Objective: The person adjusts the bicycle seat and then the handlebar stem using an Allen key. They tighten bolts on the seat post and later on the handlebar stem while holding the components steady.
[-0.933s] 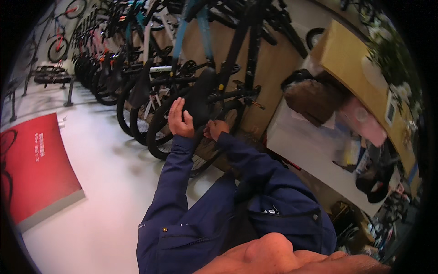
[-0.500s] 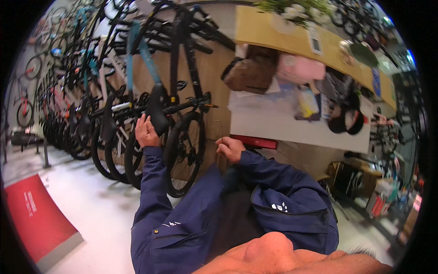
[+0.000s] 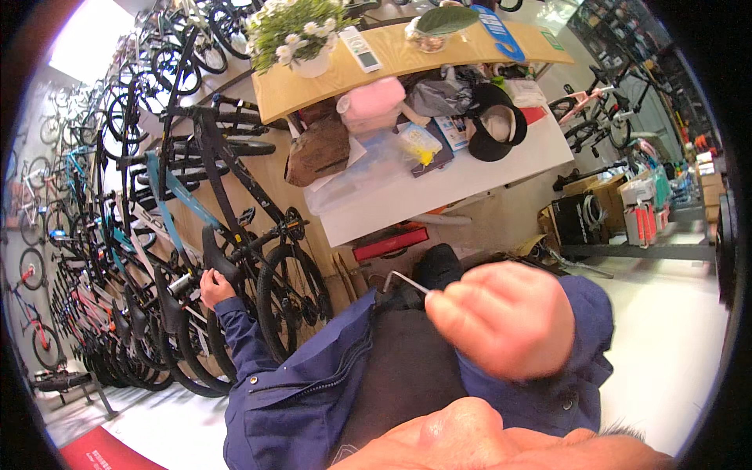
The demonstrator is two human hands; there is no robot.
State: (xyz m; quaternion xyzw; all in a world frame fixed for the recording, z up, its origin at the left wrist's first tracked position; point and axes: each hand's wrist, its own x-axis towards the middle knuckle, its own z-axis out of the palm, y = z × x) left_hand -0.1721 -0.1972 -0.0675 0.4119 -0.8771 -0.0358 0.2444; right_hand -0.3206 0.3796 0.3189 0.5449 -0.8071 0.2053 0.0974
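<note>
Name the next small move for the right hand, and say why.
Probably bring the right hand toward the black saddle: it grips an L-shaped metal tool well away from there, while the left hand is right at that saddle.

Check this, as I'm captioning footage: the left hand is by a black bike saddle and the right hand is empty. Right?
Not quite: the right hand isn't empty; the head view shows it gripping a thin, bent metal tool. The left hand is indeed by a black bike saddle.
</note>
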